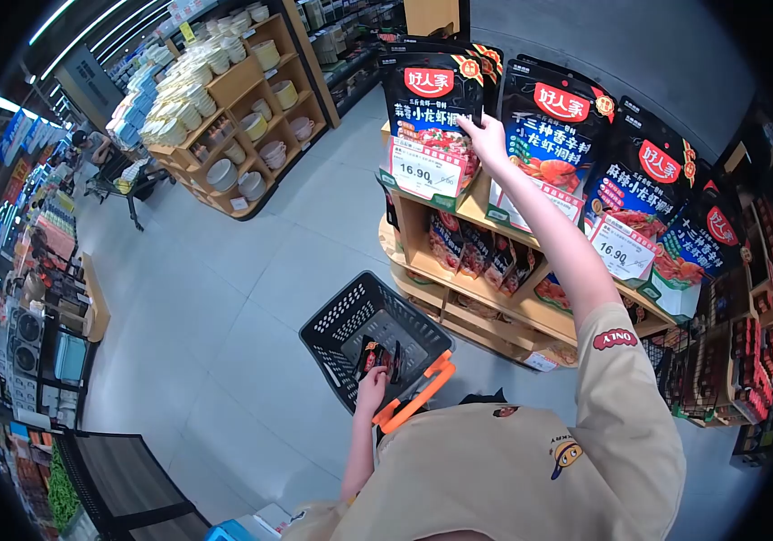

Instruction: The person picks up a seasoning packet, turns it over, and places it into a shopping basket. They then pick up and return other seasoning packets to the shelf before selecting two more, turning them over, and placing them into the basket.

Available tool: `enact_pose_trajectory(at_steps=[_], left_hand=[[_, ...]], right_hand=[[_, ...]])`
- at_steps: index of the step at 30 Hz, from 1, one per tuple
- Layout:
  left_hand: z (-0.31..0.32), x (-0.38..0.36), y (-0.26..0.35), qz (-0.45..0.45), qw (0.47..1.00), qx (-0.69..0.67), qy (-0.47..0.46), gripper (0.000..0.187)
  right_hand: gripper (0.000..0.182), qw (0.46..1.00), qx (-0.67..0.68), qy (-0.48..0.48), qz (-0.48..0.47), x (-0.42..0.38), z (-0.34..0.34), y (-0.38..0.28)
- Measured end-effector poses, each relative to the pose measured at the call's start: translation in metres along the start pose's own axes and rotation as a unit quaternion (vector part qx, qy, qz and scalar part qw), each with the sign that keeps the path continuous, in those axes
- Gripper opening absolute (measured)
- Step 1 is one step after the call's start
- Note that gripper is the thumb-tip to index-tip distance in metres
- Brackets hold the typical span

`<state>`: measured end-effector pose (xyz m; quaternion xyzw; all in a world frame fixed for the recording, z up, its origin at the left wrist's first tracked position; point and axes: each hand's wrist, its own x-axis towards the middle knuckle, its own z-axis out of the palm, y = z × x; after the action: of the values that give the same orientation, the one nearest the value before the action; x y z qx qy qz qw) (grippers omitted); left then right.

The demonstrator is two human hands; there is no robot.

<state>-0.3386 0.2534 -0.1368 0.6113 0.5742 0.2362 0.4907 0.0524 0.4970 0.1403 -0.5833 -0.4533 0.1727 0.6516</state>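
Observation:
My right hand (487, 142) reaches up to the top shelf and grips the right edge of a black seasoning pouch (432, 113) with a crayfish picture. That pouch stands upright behind a white price card (425, 169) marked 16.90. Down at the black shopping basket (328, 334), my left hand (370, 392) has its fingers closed at the lower end of a small black-and-red packet (371, 354). The packet lies over the basket's inside, close to the orange handle (418, 397). The palm side of my left hand is hidden.
More seasoning pouches (556, 126) line the wooden display rack (486, 311) to the right, with smaller packets (477, 248) underneath. A shelf of bowls (224, 171) stands across the aisle. A person (98, 149) is far left. Grey tiled floor (215, 298) runs between.

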Motion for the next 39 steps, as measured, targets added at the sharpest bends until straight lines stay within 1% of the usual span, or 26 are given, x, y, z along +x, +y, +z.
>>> enact_pose_trajectory(at_steps=[1, 2, 3, 5, 6, 8, 11, 12, 13, 15, 18, 21, 22, 23, 25, 26, 27, 29, 30, 31, 33, 35, 37, 39], left_hand=[[-0.001, -0.001, 0.001, -0.002, 1.000, 0.000, 0.003, 0.021], [-0.002, -0.001, 0.001, 0.002, 1.000, -0.008, 0.006, 0.020], [-0.003, -0.003, 0.002, 0.006, 1.000, -0.015, 0.011, 0.020], [-0.003, -0.007, 0.003, 0.005, 1.000, -0.017, 0.016, 0.020], [-0.003, -0.010, 0.006, 0.001, 1.000, -0.018, 0.019, 0.020], [-0.002, -0.011, -0.003, 0.012, 0.999, -0.035, 0.024, 0.020], [-0.003, -0.016, 0.002, 0.004, 0.999, -0.022, 0.028, 0.020], [-0.003, -0.018, 0.005, 0.004, 0.999, -0.024, 0.029, 0.020], [-0.004, -0.019, 0.008, 0.005, 0.999, -0.029, 0.031, 0.021], [-0.003, -0.018, 0.015, 0.006, 0.999, -0.035, 0.032, 0.021], [-0.002, -0.015, 0.023, 0.014, 1.000, -0.010, -0.003, 0.022], [-0.002, -0.010, 0.029, 0.017, 1.000, -0.025, -0.007, 0.022], [-0.001, -0.008, 0.032, 0.044, 0.998, -0.039, 0.013, 0.021], [0.000, -0.006, 0.034, 0.045, 0.998, -0.039, 0.011, 0.021], [-0.003, -0.005, 0.052, 0.052, 0.998, -0.040, 0.007, 0.021], [-0.003, -0.003, 0.057, 0.067, 0.996, -0.060, 0.002, 0.021], [-0.005, -0.002, 0.067, 0.066, 0.996, -0.060, 0.000, 0.021], [-0.009, -0.002, 0.093, 0.032, 0.997, -0.074, -0.020, 0.024], [-0.009, 0.002, 0.098, 0.069, 0.994, -0.083, -0.017, 0.026], [-0.010, 0.002, 0.114, 0.086, 0.992, -0.088, -0.010, 0.028], [-0.012, 0.002, 0.146, 0.139, 0.982, -0.130, -0.004, 0.031], [-0.014, -0.003, 0.186, 0.177, 0.965, -0.194, -0.002, 0.032], [-0.016, -0.007, 0.217, 0.200, 0.943, -0.265, -0.022, 0.036], [-0.018, -0.006, 0.234, 0.208, 0.905, -0.362, -0.088, 0.050]], right_hand=[[0.016, 1.000, 0.004, 0.011, -0.027, 0.003, 0.002, 0.005], [0.015, 0.999, 0.004, 0.019, -0.031, 0.004, 0.003, 0.011], [0.021, 0.998, 0.008, 0.049, -0.038, 0.003, 0.005, 0.007], [0.024, 0.997, -0.018, 0.074, -0.021, -0.003, 0.005, -0.001], [0.024, 0.997, -0.017, 0.071, -0.022, -0.002, 0.005, -0.005], [0.018, 0.991, -0.090, 0.079, -0.057, -0.002, 0.004, -0.013], [0.020, 0.990, 0.020, 0.077, -0.117, 0.003, 0.006, -0.029], [0.026, 0.987, 0.039, 0.087, -0.128, 0.004, 0.006, -0.038], [0.023, 0.983, 0.062, 0.090, -0.146, 0.004, 0.004, -0.047], [0.020, 0.977, 0.135, 0.073, -0.146, 0.008, 0.001, -0.058], [0.018, 0.975, 0.143, 0.072, -0.154, 0.016, -0.007, -0.063], [0.019, 0.973, 0.142, 0.085, -0.160, 0.011, -0.020, -0.081], [0.017, 0.967, 0.172, 0.076, -0.172, 0.006, -0.024, -0.090], [0.016, 0.963, 0.147, 0.088, -0.209, 0.003, -0.031, -0.098], [0.017, 0.963, 0.184, 0.074, -0.182, -0.007, -0.042, -0.115], [0.017, 0.959, 0.183, 0.075, -0.201, -0.006, -0.048, -0.116], [0.017, 0.957, 0.175, 0.073, -0.219, -0.007, -0.054, -0.119], [0.016, 0.956, 0.175, 0.067, -0.227, -0.022, -0.066, -0.136], [0.016, 0.957, 0.181, 0.055, -0.222, -0.030, -0.072, -0.141], [0.014, 0.959, 0.189, 0.045, -0.206, -0.038, -0.077, -0.145], [0.012, 0.958, 0.250, -0.002, -0.141, -0.053, -0.088, -0.141], [0.011, 0.957, 0.285, -0.025, -0.050, -0.083, -0.091, -0.147], [0.011, 0.947, 0.306, -0.088, 0.044, -0.106, -0.099, -0.135], [0.013, 0.929, 0.321, -0.106, 0.147, -0.132, -0.099, -0.121]])
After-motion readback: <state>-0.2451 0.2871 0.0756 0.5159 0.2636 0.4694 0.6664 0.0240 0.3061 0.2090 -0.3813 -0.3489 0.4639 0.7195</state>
